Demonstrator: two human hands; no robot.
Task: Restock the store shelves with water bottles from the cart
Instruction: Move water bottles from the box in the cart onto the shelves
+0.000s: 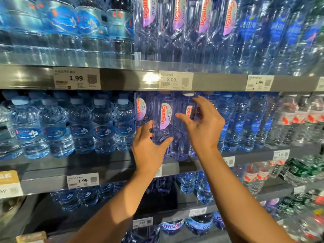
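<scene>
While both arms reach up to the middle shelf point(112, 170), the left hand point(149, 146) grips the lower part of a tall purple-tinted bottle point(164, 120), with its thumb curled across the front and its fingers round the left side. That bottle stands upright at the front edge of the shelf, in a row of like bottles with pink and white labels; its neighbour point(185, 120) stands just beside it on the right. The right hand point(203, 125) hangs in front of that neighbour with its fingers spread and loosely bent, thumb pointing left; whether it touches the bottle I cannot tell. To the left on the same shelf stand squat blue bottles point(57, 127) with pale caps, and to the right slim bottles with dark blue labels point(245, 127). A price tag point(175, 80) reading 2.09 sits on the rail of the shelf above, right over the purple row. More of the same purple bottles point(177, 28) fill that upper shelf.
</scene>
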